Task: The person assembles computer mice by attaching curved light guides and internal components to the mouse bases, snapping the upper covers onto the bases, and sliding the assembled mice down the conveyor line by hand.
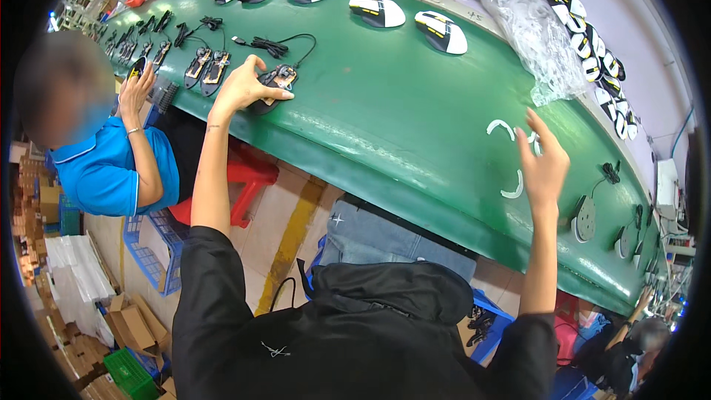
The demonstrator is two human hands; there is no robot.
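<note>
My left hand (246, 89) is at the near edge of the green work surface, thumb and fingers closed round an opened computer mouse base (280, 78). Its circuit board shows on top, and a black cable (270, 47) lies coiled beyond it. Over the right part of the surface, my right hand (546, 161) has thumb and forefinger apart, with nothing visible between them. Curved white strips lie beside that hand: one upper strip (501, 129), one lower strip (512, 185), and another partly hidden behind the fingers.
White-and-black mouse shells (378, 11) stand in a row along the far side. Clear plastic bags (537, 44) lie at the far right, by heaped shells (585, 37). A co-worker in a blue shirt (111, 167) sits at left near more mouse bases (215, 68). At right rests a mouse (584, 219).
</note>
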